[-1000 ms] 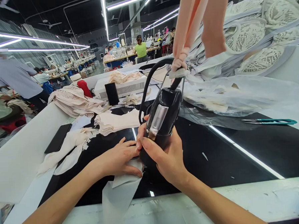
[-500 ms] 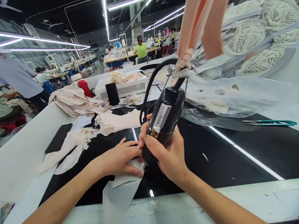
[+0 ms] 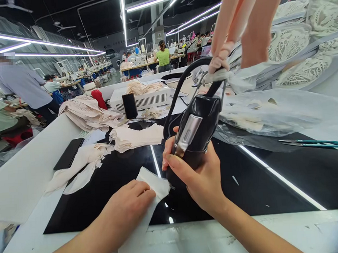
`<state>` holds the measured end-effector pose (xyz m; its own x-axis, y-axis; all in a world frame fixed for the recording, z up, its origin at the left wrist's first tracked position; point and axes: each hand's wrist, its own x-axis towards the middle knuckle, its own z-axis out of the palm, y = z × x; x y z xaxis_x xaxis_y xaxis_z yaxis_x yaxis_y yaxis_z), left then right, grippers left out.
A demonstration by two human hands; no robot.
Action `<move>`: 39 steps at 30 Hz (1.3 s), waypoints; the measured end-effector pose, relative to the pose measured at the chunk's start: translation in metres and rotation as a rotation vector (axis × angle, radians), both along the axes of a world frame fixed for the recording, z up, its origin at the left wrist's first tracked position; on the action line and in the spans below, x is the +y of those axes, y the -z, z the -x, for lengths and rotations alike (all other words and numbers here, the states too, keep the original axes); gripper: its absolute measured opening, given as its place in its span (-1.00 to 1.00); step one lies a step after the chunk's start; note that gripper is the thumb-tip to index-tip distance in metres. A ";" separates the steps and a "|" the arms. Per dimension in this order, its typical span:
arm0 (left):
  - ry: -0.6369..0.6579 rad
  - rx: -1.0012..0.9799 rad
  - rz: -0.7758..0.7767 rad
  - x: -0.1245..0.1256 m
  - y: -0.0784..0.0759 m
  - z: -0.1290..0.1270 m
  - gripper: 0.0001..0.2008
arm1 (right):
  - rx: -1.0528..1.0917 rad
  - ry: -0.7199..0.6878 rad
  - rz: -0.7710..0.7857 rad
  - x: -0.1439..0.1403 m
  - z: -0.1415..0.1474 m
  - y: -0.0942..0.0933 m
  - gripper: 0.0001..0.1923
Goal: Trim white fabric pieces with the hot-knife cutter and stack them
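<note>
- White fabric strip (image 3: 150, 195): lies on the black tabletop (image 3: 274, 181), long axis running toward the near edge.
- Left hand (image 3: 128, 208): pressed flat on the strip.
- Right hand (image 3: 200, 177): just right of it, closed around the black handheld cutter (image 3: 196, 130).
- Cutter tip: hidden behind the hand.

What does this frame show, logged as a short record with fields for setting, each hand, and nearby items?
Setting: garment workshop, black worktop with white border
Right hand: gripping a black handheld tool, its lower end by the fabric edge
Left hand: pressing flat on a white fabric piece
Tool suspension: hung from a peach fabric strip, black cord looping off it
Nearby: stack of cream fabric pieces, teal scissors, black phone
Background: other people at sewing tables
</note>
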<state>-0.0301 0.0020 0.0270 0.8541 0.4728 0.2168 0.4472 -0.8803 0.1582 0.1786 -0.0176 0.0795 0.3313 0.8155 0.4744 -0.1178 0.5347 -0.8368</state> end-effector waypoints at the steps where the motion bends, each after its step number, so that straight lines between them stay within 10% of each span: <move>1: 0.024 -0.003 -0.005 0.003 0.002 0.003 -0.74 | -0.014 -0.001 0.003 -0.001 -0.002 -0.002 -0.58; 11: 0.157 -0.045 0.043 0.035 -0.021 0.004 -0.68 | -0.248 0.174 0.050 -0.015 -0.016 -0.012 -0.63; 20: 0.121 -0.042 -0.047 0.065 0.013 -0.027 -0.68 | -0.075 0.095 -0.069 -0.008 -0.020 0.002 -0.63; 39: 0.122 -0.148 -0.056 0.036 0.015 -0.001 -0.77 | -0.066 0.024 -0.007 -0.035 -0.024 0.003 -0.65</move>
<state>-0.0291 0.0381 0.0122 0.8613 0.3513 0.3672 0.3120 -0.9359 0.1635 0.2027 -0.0527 0.0762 0.3189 0.8040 0.5019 -0.0493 0.5429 -0.8384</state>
